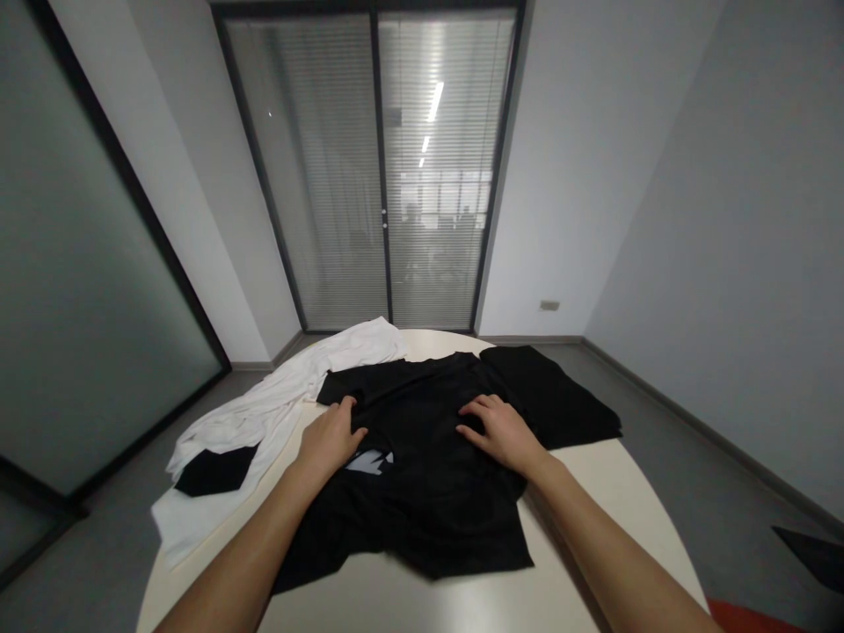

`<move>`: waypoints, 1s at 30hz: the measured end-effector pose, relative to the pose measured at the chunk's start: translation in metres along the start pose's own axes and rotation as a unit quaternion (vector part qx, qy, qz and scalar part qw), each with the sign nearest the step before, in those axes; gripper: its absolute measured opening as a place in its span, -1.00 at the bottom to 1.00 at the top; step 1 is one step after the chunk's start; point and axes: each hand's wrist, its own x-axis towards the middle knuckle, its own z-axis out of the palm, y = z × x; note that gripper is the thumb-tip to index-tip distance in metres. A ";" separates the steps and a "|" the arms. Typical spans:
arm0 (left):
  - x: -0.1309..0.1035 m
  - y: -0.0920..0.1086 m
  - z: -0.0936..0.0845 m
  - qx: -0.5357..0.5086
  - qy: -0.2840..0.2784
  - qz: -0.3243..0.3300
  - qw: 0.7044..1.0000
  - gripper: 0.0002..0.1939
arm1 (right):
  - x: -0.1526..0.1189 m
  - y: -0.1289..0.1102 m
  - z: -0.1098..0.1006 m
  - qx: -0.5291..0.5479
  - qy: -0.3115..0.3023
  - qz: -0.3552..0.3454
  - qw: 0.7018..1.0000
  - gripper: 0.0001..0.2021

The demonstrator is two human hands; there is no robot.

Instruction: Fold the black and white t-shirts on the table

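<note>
A black garment (428, 466) with a light grey printed patch lies spread and somewhat rumpled across the middle of the pale table. My left hand (333, 435) rests at its left side, thumb and fingers apart. On the right part of the cloth is my right hand (501, 428), its fingers slightly curled and the thumb held away from them. No cloth can be seen pinched in either hand.
Crumpled white clothing (264, 409) with a black patch covers the left side of the table (633, 501). A folded black stack of cloth (554, 396) sits at the back right. Beyond are a glass partition with blinds and grey walls.
</note>
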 end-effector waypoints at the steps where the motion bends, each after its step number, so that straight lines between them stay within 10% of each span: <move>1: -0.001 0.002 0.000 0.005 -0.016 -0.010 1.000 -0.50 | -0.002 -0.005 -0.005 0.002 -0.018 0.013 1.000 -0.62; 6: -0.002 0.009 -0.002 -0.057 -0.037 -0.004 0.998 -0.35 | -0.013 -0.020 -0.011 0.031 -0.106 0.036 0.993 -0.28; 11: -0.007 0.014 -0.002 -0.131 -0.071 0.149 0.978 -0.49 | -0.013 -0.010 0.006 0.068 -0.128 0.021 0.989 -0.08; 15: -0.006 0.010 -0.003 -0.062 -0.059 0.166 0.982 -0.82 | -0.009 0.009 0.016 0.099 -0.101 0.005 0.990 -0.21; 22: 0.008 -0.014 -0.006 0.036 0.075 0.029 0.996 -0.77 | -0.003 0.015 0.004 0.019 -0.011 -0.031 0.999 -0.48; 26: 0.006 -0.007 -0.006 -0.026 0.029 0.002 0.999 -0.79 | -0.002 -0.013 -0.019 0.015 -0.010 -0.064 0.998 -0.76; 30: 0.000 0.005 -0.004 -0.056 -0.031 0.068 0.996 -0.72 | -0.007 -0.044 -0.029 0.140 -0.117 -0.104 0.978 -0.59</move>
